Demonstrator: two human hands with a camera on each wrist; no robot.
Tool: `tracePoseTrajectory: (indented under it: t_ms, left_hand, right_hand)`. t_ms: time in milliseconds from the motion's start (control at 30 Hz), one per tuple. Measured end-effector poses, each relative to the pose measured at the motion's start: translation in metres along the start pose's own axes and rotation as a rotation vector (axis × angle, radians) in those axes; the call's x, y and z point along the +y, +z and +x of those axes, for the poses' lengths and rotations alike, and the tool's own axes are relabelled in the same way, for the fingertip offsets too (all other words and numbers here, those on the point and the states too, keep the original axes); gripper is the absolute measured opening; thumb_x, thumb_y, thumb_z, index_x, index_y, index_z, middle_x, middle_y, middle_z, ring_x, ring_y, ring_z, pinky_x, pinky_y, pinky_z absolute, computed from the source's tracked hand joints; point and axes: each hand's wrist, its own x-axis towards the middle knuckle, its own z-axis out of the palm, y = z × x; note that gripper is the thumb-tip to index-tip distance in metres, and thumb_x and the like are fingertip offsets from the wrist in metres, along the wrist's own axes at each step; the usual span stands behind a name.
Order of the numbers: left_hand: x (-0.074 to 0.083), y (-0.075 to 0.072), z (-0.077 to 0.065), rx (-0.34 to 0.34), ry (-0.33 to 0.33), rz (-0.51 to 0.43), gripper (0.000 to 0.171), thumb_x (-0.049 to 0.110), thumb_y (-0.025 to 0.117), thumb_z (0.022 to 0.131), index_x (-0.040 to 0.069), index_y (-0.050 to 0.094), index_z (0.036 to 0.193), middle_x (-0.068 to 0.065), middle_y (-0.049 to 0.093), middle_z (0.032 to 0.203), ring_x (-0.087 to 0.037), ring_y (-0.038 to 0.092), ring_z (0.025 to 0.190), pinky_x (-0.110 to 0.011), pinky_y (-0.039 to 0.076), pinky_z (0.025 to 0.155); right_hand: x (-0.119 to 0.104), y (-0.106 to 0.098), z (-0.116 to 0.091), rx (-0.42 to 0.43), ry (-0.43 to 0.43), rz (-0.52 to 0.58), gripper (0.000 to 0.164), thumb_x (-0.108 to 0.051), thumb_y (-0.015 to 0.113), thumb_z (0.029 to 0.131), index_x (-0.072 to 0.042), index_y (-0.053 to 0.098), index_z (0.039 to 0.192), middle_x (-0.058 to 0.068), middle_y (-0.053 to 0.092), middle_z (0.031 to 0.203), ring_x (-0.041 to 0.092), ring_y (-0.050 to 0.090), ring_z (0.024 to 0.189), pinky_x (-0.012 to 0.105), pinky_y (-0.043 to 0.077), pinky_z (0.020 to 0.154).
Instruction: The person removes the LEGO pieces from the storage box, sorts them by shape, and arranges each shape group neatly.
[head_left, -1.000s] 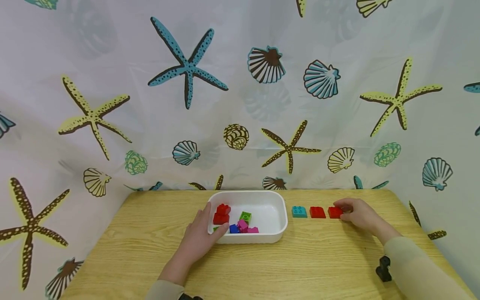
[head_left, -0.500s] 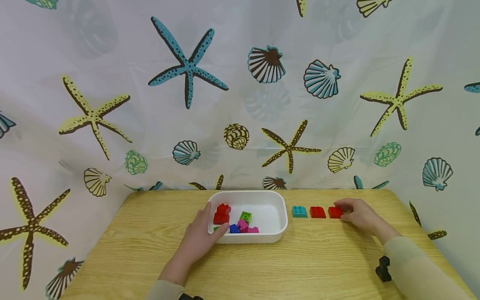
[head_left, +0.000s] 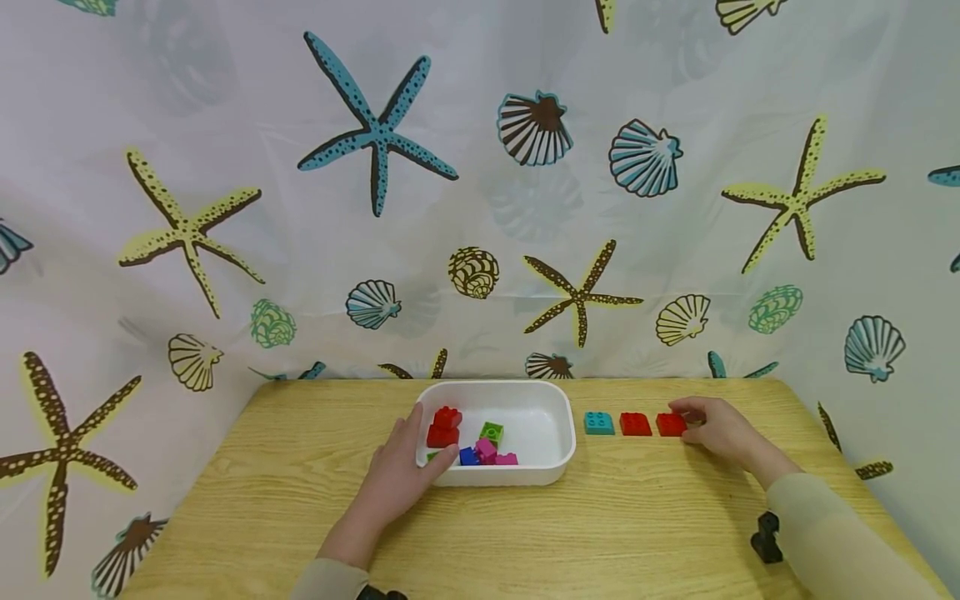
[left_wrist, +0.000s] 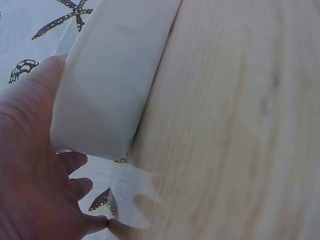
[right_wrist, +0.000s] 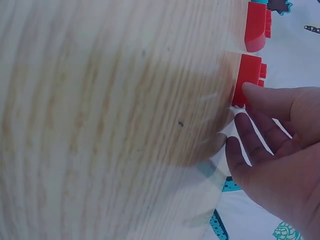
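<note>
My left hand (head_left: 400, 473) holds the left end of a white plastic tray (head_left: 517, 477), thumb over the front rim and fingers along the left side. The left wrist view shows the tray's outer wall (left_wrist: 105, 85) beside the hand. My right hand (head_left: 716, 429) pinches a red toy brick (head_left: 669, 425) at the right end of a row on the table; in the right wrist view its thumb (right_wrist: 272, 100) lies against that brick's side. Left of it in the row sit another red brick (head_left: 635, 425), with one rounded end, and a teal brick (head_left: 598, 423).
Inside the tray lie red bricks (head_left: 442, 437), a green brick (head_left: 491, 432), a blue brick (head_left: 468, 457) and pink bricks (head_left: 486, 452), grouped mostly toward the left. A wood-grain table (head_left: 570, 542) carries everything. Behind hangs a curtain (head_left: 465, 217) printed with starfish and shells.
</note>
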Motion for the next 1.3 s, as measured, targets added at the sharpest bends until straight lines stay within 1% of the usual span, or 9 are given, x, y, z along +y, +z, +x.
tracePoseTrajectory:
  t_ms: [100, 233, 333, 400, 600, 867, 1067, 1300]
  left_hand:
    - [0.0, 0.0, 0.0, -0.003, 0.002, -0.003, 0.109, 0.062, 0.071, 0.103, 0.012, 0.01, 0.179, -0.02, 0.018, 0.182, -0.048, 0.008, 0.168, -0.075, 0.005, 0.127]
    - [-0.001, -0.001, 0.001, -0.006, 0.006, -0.004, 0.109, 0.062, 0.07, 0.103, 0.012, 0.011, 0.179, -0.021, 0.018, 0.182, -0.049, 0.009, 0.167, -0.076, 0.005, 0.127]
    - [-0.001, -0.001, 0.001, -0.004, 0.011, 0.0, 0.108, 0.063, 0.07, 0.103, 0.011, 0.012, 0.178, -0.022, 0.018, 0.182, -0.049, 0.01, 0.167, -0.076, 0.006, 0.127]
    - [-0.001, -0.001, 0.002, -0.004, 0.014, 0.003, 0.108, 0.063, 0.07, 0.103, 0.011, 0.012, 0.178, -0.022, 0.019, 0.182, -0.05, 0.01, 0.167, -0.076, 0.006, 0.127]
    - [-0.001, -0.001, 0.002, -0.001, 0.017, 0.005, 0.109, 0.063, 0.07, 0.103, 0.011, 0.012, 0.178, -0.022, 0.019, 0.182, -0.05, 0.01, 0.167, -0.076, 0.006, 0.127]
    - [-0.002, 0.0, 0.002, 0.003, 0.021, 0.006, 0.108, 0.061, 0.071, 0.103, 0.011, 0.012, 0.178, -0.022, 0.02, 0.182, -0.049, 0.01, 0.167, -0.076, 0.006, 0.127]
    - [-0.002, 0.001, 0.002, 0.006, 0.018, 0.004, 0.109, 0.062, 0.071, 0.102, 0.011, 0.013, 0.178, -0.022, 0.021, 0.181, -0.05, 0.012, 0.167, -0.077, 0.007, 0.127]
    - [-0.001, 0.0, 0.002, 0.002, 0.012, 0.005, 0.109, 0.062, 0.071, 0.102, 0.011, 0.012, 0.178, -0.023, 0.021, 0.181, -0.05, 0.013, 0.166, -0.077, 0.006, 0.126]
  right_hand:
    - [-0.002, 0.0, 0.001, -0.001, 0.025, 0.001, 0.057, 0.006, 0.072, 0.099, 0.005, 0.057, 0.154, 0.033, 0.055, 0.155, 0.054, 0.05, 0.14, 0.072, 0.039, 0.119]
    - [-0.008, -0.001, 0.001, 0.029, 0.014, -0.023, 0.059, 0.001, 0.069, 0.103, 0.003, 0.053, 0.159, 0.034, 0.048, 0.162, 0.059, 0.043, 0.146, 0.075, 0.037, 0.119]
    - [-0.019, -0.001, 0.0, 0.076, -0.028, -0.051, 0.058, -0.003, 0.067, 0.106, 0.003, 0.05, 0.161, 0.034, 0.046, 0.164, 0.061, 0.042, 0.147, 0.075, 0.038, 0.118]
    - [-0.029, -0.001, -0.001, 0.108, -0.055, -0.055, 0.058, -0.005, 0.069, 0.106, 0.003, 0.05, 0.161, 0.033, 0.046, 0.164, 0.06, 0.043, 0.146, 0.073, 0.039, 0.118]
    - [-0.061, 0.008, -0.002, 0.158, -0.152, 0.001, 0.059, -0.007, 0.072, 0.107, 0.003, 0.051, 0.161, 0.03, 0.049, 0.163, 0.053, 0.046, 0.148, 0.068, 0.038, 0.122]
    - [-0.096, 0.024, 0.0, 0.154, -0.237, 0.067, 0.058, -0.013, 0.073, 0.108, -0.003, 0.052, 0.162, 0.024, 0.051, 0.164, 0.048, 0.046, 0.15, 0.065, 0.037, 0.124]
    - [-0.119, 0.036, -0.001, 0.145, -0.311, 0.11, 0.058, -0.012, 0.073, 0.108, -0.002, 0.053, 0.162, 0.023, 0.052, 0.164, 0.046, 0.045, 0.153, 0.064, 0.037, 0.125]
    - [-0.147, 0.054, 0.004, 0.123, -0.362, 0.136, 0.059, -0.014, 0.076, 0.107, -0.006, 0.056, 0.161, 0.018, 0.054, 0.164, 0.043, 0.047, 0.153, 0.062, 0.039, 0.124]
